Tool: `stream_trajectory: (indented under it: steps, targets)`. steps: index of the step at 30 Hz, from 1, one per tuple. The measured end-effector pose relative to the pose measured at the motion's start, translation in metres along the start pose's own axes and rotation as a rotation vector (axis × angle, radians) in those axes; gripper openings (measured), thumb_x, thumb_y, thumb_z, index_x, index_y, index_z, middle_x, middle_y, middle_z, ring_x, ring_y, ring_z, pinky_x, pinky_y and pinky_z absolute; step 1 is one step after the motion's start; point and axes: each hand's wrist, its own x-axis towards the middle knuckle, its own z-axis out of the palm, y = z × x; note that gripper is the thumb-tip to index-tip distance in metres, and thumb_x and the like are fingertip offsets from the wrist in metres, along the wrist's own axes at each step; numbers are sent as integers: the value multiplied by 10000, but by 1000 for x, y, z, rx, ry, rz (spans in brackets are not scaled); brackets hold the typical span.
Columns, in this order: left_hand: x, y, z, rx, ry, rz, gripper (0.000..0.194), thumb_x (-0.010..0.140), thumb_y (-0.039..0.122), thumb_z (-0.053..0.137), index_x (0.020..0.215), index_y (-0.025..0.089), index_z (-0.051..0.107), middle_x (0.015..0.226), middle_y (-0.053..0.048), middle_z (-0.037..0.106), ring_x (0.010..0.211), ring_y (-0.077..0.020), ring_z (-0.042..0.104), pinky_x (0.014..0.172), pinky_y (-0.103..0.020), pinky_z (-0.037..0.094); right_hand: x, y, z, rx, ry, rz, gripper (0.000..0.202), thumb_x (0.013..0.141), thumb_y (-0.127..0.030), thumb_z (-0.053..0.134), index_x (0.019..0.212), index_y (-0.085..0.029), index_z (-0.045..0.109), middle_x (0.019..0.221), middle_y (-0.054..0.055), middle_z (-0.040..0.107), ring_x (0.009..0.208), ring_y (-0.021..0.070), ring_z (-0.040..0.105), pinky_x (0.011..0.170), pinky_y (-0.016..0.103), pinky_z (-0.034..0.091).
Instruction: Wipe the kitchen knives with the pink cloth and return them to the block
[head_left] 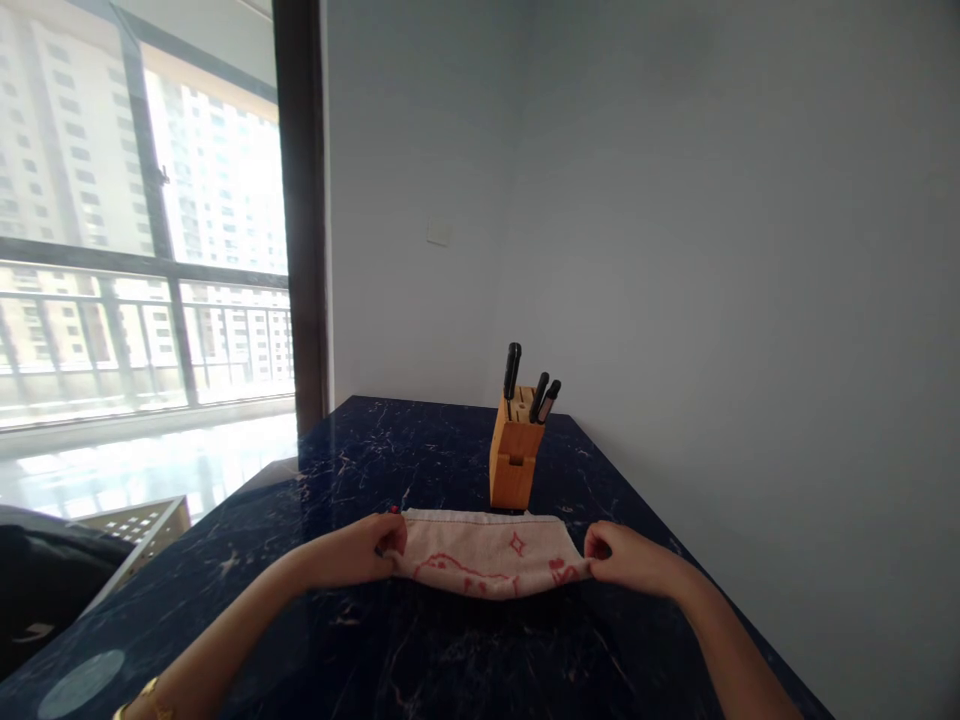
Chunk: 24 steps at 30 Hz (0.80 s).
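A pale pink cloth (pixel 480 545) with red line drawings stretches between my two hands, above the dark blue marbled table. My left hand (pixel 379 548) pinches its left corner, fingers closed. At the opposite corner my right hand (pixel 619 556) grips the cloth in the same way. The cloth's near edge sags in the middle, while its far edge reaches close to the foot of a wooden knife block (pixel 514 465). Several black-handled tools (pixel 512 370) stand upright in the block. A tiny red thing (pixel 394 510) shows just behind my left hand; I cannot tell what it is.
The dark blue marbled tabletop (pixel 420 450) runs back to a grey wall (pixel 712 250), which also rises along the right. On the left are a large window (pixel 217 200), a beige perforated chair back or frame (pixel 142 530) and a black item (pixel 45 580).
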Motion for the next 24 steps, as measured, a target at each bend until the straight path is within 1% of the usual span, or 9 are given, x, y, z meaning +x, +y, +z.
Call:
stream_trajectory:
  steps: [3,7,8,10,13,17,20,22,24]
  targets:
    - [14,-12,-5,-81,46,-34,178,687,184,457,840,189,548,730,43,568,690,-133,541,600,-211,412,16,1,-12,10,60,21,136,656,-140,517,765,-153,597,765,20,626,689,125,551,555,194,362]
    - [39,-27,1,-129,148,-132,131,754,166,477,854,152,561,763,25,593,753,-138,565,652,-233,445,50,2,-14,-13,111,94,89,723,-162,543,779,-136,607,767,34,628,728,143,572,608,220,401]
    - [45,-30,4,-127,175,-164,119,785,175,486,869,141,563,784,14,601,770,-142,573,671,-253,457,59,2,-11,-23,117,117,91,749,-186,553,795,-128,607,784,39,625,740,149,575,634,239,420]
    - [55,-36,11,-110,227,-229,160,841,247,504,935,132,564,889,-17,610,802,-152,587,703,-314,481,75,2,-1,-38,129,156,175,811,-262,546,913,-126,591,910,47,608,809,162,575,705,301,458]
    - [64,-39,20,-55,308,-331,254,854,318,505,1041,151,543,1033,-47,585,851,-166,588,735,-365,491,92,2,16,-52,173,205,300,854,-329,507,1105,-166,506,1106,57,532,921,183,553,769,382,474]
    - [63,-32,28,53,432,-412,270,821,284,521,1067,171,523,1030,-55,562,959,-227,521,819,-442,411,97,10,33,-57,267,267,318,842,-322,519,1109,-149,505,1127,87,523,959,199,543,791,378,453]
    - [55,-23,30,122,485,-373,299,764,234,503,1062,210,522,1006,-53,543,996,-265,459,835,-440,353,91,23,35,-27,274,288,303,793,-327,544,1003,-110,574,1045,131,577,954,233,557,739,309,427]
    - [49,-16,30,155,493,-320,275,765,216,457,1027,227,541,1001,-48,534,982,-256,448,827,-403,343,86,32,36,13,236,287,287,775,-367,534,871,-111,622,879,114,633,845,225,594,651,272,415]
    - [44,-6,32,179,493,-267,271,774,192,410,1002,227,553,984,-50,535,956,-244,448,818,-383,337,81,38,37,63,185,279,325,777,-413,507,726,-119,637,676,71,630,681,191,600,554,244,388]
